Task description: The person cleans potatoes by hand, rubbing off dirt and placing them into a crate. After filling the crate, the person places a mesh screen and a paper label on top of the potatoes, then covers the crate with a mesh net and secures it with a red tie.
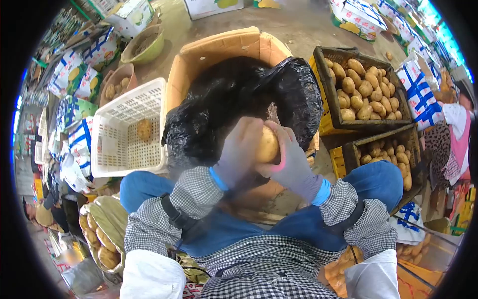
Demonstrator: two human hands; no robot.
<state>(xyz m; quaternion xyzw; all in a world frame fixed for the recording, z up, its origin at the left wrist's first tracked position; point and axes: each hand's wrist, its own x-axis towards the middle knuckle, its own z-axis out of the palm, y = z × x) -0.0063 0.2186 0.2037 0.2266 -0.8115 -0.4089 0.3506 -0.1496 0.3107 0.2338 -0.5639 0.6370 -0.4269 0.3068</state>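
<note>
Over the black plastic liner (pixel 294 94) of an open carton (pixel 214 45), a pale yellow potato (pixel 268 144) is held between my two gloved hands. My left hand (pixel 239 149), slightly smeared by motion, is closed round the potato's left side. Along its right side, my right hand (pixel 294 162) grips with bent fingers and thumb. A rough brown strip (pixel 273 112) sticks up just above the right fingers; I cannot tell whether it is held. Both hands wear grey gloves with blue bands at the wrists.
At left, a white plastic basket (pixel 102 137) contains one potato (pixel 144 129). Two dark-rimmed crates (pixel 331 55) (pixel 356 152) of potatoes stand at right. Behind the basket are a tub (pixel 158 45) and a bucket (pixel 130 70). Printed boxes (pixel 361 22) line the back.
</note>
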